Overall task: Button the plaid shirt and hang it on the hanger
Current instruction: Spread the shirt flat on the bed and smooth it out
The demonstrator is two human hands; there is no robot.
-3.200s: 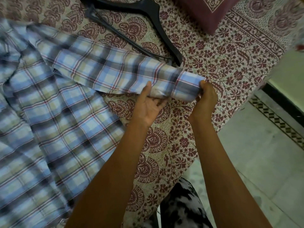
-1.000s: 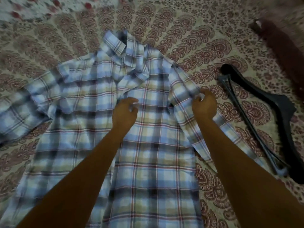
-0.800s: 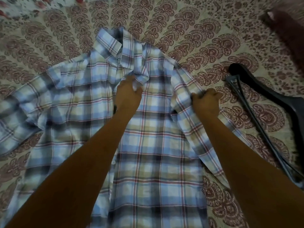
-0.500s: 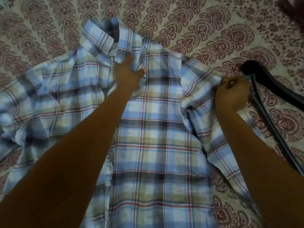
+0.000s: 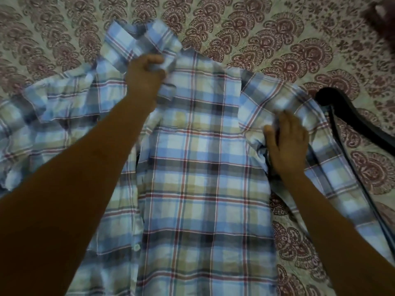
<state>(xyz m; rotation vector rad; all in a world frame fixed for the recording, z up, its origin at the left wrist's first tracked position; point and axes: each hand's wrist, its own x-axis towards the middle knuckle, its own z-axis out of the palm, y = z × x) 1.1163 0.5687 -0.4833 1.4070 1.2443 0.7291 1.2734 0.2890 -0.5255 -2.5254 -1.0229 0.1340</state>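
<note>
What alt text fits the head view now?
A plaid shirt lies front up on a patterned bedsheet. The left hand grips the fabric just below its collar, and the right hand rests on the shoulder by the sleeve. A black hanger lies beside that sleeve, on the right.

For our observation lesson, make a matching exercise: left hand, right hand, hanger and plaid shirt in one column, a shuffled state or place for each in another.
1 left hand
2 right hand
3 hanger
4 plaid shirt

A black, lying at the right
B spread front-up on the patterned bedsheet
C grips cloth just below the collar
D rests flat on cloth nearest the hanger

Pairs: 1-C, 2-D, 3-A, 4-B
</note>
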